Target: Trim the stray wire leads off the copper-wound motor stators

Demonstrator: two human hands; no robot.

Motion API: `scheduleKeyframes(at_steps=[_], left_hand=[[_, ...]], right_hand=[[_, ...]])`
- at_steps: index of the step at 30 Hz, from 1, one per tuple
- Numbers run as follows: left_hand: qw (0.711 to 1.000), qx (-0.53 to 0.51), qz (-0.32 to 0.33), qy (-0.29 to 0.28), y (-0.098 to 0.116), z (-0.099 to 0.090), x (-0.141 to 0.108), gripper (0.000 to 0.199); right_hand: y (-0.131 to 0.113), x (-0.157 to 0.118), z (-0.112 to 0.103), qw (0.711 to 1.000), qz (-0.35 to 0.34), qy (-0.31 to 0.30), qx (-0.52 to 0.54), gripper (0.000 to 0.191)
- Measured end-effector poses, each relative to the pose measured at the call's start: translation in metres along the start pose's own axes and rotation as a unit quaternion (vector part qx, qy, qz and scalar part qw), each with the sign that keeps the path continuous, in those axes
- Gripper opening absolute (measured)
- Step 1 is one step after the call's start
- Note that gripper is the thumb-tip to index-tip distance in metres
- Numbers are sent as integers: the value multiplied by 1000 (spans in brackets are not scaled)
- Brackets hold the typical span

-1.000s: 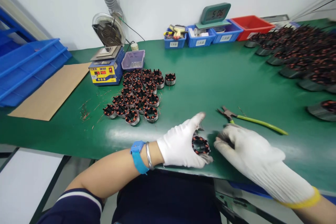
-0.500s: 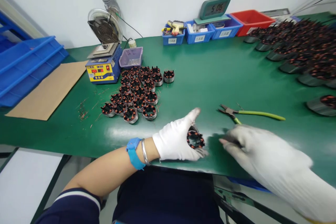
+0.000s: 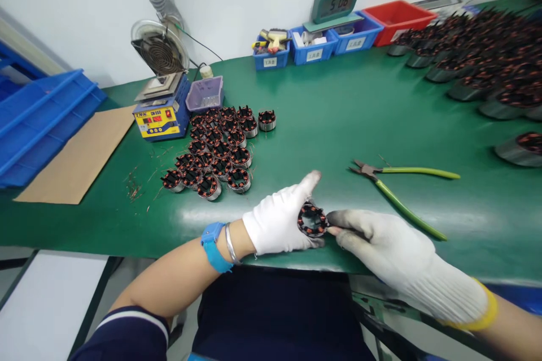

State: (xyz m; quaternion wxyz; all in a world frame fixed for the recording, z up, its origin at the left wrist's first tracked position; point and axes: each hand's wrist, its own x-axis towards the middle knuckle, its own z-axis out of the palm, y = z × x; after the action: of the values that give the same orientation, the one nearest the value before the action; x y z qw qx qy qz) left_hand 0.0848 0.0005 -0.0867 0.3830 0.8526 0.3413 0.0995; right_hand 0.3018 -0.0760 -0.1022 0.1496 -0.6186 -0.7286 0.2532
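Note:
Near the table's front edge, my left hand, in a white glove, is wrapped round a motor stator, a ring with copper windings and black insulation. My right hand, gloved too, has its thumb and forefinger pinched together at the right rim of that stator. What lies between those fingertips is too small to make out, perhaps a wire end. Green-handled cutting pliers rest on the table just beyond my right hand, their jaws pointing left.
Several stators stand grouped at left centre, with wire scraps beside them. Behind are a blue-and-yellow solder pot and a purple tray. Many more stators fill the right. Blue bins, a red bin and a clock line the back.
My right hand has moved left, from above the pliers' handle to the stator's rim, and its fingertips now touch there. My left hand keeps its hold. The view has shifted slightly.

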Motion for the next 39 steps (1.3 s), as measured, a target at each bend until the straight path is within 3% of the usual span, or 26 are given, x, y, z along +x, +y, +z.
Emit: scheduleKeyframes(at_steps=[3, 7, 13, 20, 25, 27, 29, 33, 36, 39], left_hand=[[1000, -6, 13, 24, 3, 3, -1, 110], [996, -23, 32, 77, 9, 8, -4, 67], [995, 61, 53, 60, 13, 10, -4, 30], [986, 131, 78, 61, 11, 20, -3, 20], [982, 140, 91, 84, 8, 26, -4, 17], [980, 146, 96, 93, 7, 28, -3, 14], [978, 152, 104, 99, 5, 29, -3, 11], [975, 143, 115, 125, 1, 31, -1, 11], [976, 123, 116, 139, 0, 33, 0, 11], [977, 74, 116, 163, -1, 36, -3, 14]], right_hand=[[-7, 2, -5, 997, 31, -7, 67, 30], [-14, 4, -10, 989, 56, -19, 133, 30], [-19, 0, -14, 981, 75, -44, 176, 36], [-10, 2, -22, 981, 60, -80, 169, 39], [-2, 9, -42, 989, 85, 1, 119, 57], [-6, 15, -43, 983, 108, -59, 140, 59], [-13, 23, -40, 965, 112, -156, 180, 51], [-24, 38, -35, 895, 132, -300, 303, 47], [-25, 42, -34, 861, 166, -324, 356, 51], [-24, 39, -32, 860, 175, -305, 369, 52]])
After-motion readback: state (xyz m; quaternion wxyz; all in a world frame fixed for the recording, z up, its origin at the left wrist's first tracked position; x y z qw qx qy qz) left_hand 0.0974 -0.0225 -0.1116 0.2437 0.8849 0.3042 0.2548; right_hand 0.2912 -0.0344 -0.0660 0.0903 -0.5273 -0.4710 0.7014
